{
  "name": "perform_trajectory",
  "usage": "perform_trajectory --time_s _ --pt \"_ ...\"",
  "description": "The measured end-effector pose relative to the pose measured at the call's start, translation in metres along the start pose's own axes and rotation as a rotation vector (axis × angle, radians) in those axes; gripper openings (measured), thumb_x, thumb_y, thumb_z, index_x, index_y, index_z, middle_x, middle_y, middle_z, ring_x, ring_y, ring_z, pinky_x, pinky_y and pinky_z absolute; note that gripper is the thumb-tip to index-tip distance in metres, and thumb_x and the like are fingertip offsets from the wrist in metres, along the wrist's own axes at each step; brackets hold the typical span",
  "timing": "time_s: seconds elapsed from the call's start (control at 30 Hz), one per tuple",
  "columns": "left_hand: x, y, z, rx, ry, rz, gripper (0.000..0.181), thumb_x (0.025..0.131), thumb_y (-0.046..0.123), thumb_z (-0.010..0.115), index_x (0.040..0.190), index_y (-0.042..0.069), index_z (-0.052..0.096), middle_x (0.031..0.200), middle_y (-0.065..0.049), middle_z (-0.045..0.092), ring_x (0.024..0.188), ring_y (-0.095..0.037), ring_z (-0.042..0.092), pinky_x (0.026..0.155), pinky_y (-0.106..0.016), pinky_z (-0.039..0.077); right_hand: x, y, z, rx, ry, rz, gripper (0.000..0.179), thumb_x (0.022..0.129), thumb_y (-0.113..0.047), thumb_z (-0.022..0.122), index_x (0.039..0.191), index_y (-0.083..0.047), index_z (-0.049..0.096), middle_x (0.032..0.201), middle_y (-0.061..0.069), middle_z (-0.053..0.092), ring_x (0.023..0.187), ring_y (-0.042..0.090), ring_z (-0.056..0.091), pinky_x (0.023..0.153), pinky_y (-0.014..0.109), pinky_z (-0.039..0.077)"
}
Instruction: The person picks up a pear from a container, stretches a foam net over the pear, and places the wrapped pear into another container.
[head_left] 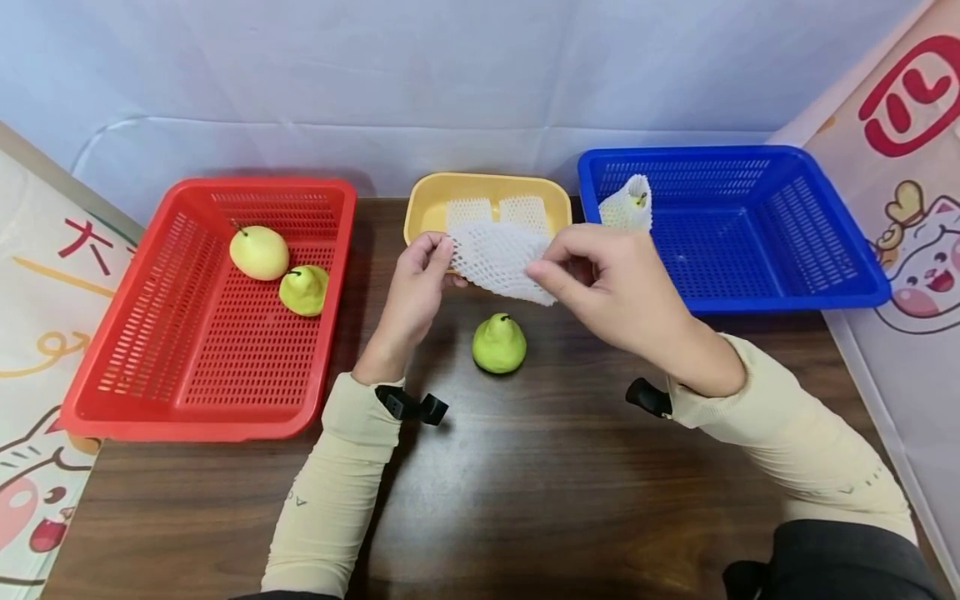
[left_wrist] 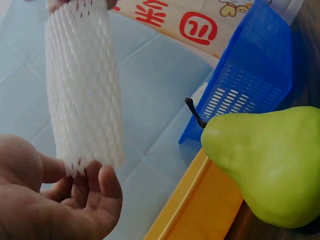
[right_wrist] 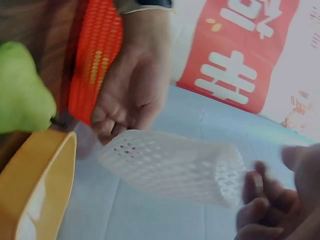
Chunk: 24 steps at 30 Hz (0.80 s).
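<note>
My left hand point(head_left: 416, 279) pinches one end of a white foam fruit net point(head_left: 498, 254) between thumb and fingers. The net point(right_wrist: 175, 167) is stretched out lengthwise, its far mouth round and open. Close beside that mouth is my right hand point(head_left: 618, 287); its fingers are bent and the thumb stands apart from them point(right_wrist: 275, 200). Whether its fingertips touch the rim is hard to tell. A green pear point(head_left: 499, 344) stands upright on the table below the net, stem up, untouched by either hand.
Behind the net, a yellow tray point(head_left: 420, 196) holds more foam nets point(head_left: 525, 212). A red basket point(head_left: 198, 429) on the left contains a round yellowish pear point(head_left: 258, 252) and a green pear point(head_left: 305, 292). On the right, a blue basket point(head_left: 757, 302) holds a netted pear point(head_left: 628, 206).
</note>
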<state>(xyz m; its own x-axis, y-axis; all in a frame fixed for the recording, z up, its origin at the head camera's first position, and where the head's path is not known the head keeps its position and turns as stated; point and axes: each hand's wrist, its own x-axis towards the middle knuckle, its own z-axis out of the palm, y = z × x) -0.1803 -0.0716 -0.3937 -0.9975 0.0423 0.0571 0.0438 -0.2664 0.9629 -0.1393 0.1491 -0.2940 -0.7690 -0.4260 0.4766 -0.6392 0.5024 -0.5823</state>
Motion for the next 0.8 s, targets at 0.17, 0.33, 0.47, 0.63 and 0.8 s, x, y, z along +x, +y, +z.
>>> perform_trajectory --time_s 0.17,0.33,0.47,0.63,0.8 --pt "0.0 -0.002 0.0 -0.014 -0.078 0.005 0.014 0.109 0.004 0.043 0.102 -0.001 0.054 0.091 -0.003 0.059 0.078 -0.013 0.059 0.071 -0.027 0.052 0.007 0.007 -0.003 0.329 0.143 0.085 0.039 0.103 -0.013 0.056 0.067 0.001 0.058 0.062 0.006 0.054 0.055 0.013 0.044 0.05 0.023 0.034" --pt "-0.002 -0.001 0.003 -0.043 -0.112 0.001 0.014 0.109 0.003 0.042 0.102 0.0 0.054 0.091 -0.003 0.059 0.078 -0.013 0.059 0.072 -0.028 0.053 0.02 0.018 0.005 0.668 0.2 0.356 0.03 0.107 -0.014 0.049 0.082 0.0 0.059 0.072 0.007 0.056 0.06 0.015 0.045 0.046 0.02 0.032" --pt "-0.005 0.001 0.008 -0.055 -0.14 -0.003 0.014 0.108 0.001 0.041 0.102 0.0 0.053 0.09 -0.003 0.058 0.078 -0.012 0.058 0.071 -0.026 0.052 0.026 0.034 0.024 0.763 0.108 0.573 0.019 0.109 -0.014 0.044 0.104 -0.006 0.061 0.085 0.003 0.056 0.068 0.012 0.049 0.048 0.018 0.035" --pt "-0.006 0.003 0.013 -0.057 -0.161 -0.023 0.014 0.108 0.001 0.04 0.102 -0.002 0.053 0.09 -0.003 0.058 0.078 -0.013 0.057 0.073 -0.03 0.051 0.027 0.05 0.047 0.756 -0.066 0.689 0.037 0.111 -0.019 0.039 0.132 0.005 0.058 0.099 -0.003 0.063 0.085 0.009 0.06 0.071 0.021 0.051" --pt "-0.006 0.003 0.012 -0.033 -0.141 -0.028 0.015 0.108 0.002 0.041 0.103 -0.005 0.053 0.09 -0.004 0.057 0.078 -0.012 0.057 0.072 -0.026 0.051 0.023 0.056 0.057 0.83 -0.153 0.728 0.041 0.111 -0.022 0.039 0.132 0.008 0.057 0.094 -0.006 0.072 0.083 0.007 0.067 0.075 0.022 0.055"
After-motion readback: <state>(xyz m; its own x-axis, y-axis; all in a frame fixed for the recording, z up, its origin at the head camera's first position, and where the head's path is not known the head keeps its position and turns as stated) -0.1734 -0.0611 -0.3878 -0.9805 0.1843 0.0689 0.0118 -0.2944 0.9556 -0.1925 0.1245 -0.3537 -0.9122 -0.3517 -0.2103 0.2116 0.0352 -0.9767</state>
